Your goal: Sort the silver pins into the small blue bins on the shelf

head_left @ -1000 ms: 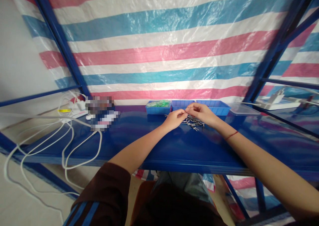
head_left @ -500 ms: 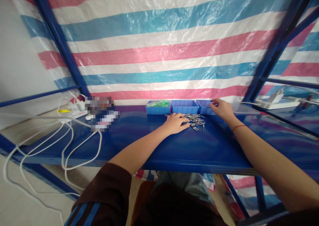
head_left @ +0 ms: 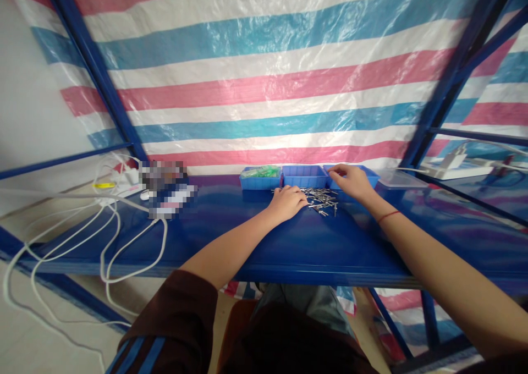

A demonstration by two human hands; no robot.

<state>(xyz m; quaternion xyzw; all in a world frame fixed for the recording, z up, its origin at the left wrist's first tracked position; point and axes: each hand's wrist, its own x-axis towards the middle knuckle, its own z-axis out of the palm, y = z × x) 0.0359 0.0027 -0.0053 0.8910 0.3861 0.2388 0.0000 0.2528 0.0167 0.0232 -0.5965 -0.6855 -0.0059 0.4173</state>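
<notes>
A loose pile of thin silver blind rivets (head_left: 324,197) lies on the blue table in front of several blue bins. My left hand (head_left: 287,202) rests at the pile's left side, fingers curled down over rivets; its fingertips are partly hidden. My right hand (head_left: 350,181) hovers at the front of the right blue bin (head_left: 371,174), its fingers loosely bent and nothing visible in them. Beside that one stands the middle blue bin (head_left: 304,177). The left blue bin (head_left: 260,182) holds green and clear plastic-wrapped items.
A clear plastic lid (head_left: 402,179) lies right of the bins. White cables (head_left: 165,242) loop over the table's left side near a power strip (head_left: 127,184) and a pixelated patch. Blue metal posts (head_left: 449,88) and a striped plastic sheet (head_left: 264,88) frame the table.
My right hand has moved left from over the right bin toward the pile. My left hand's fingers have drawn slightly back to the left and curled in more.
</notes>
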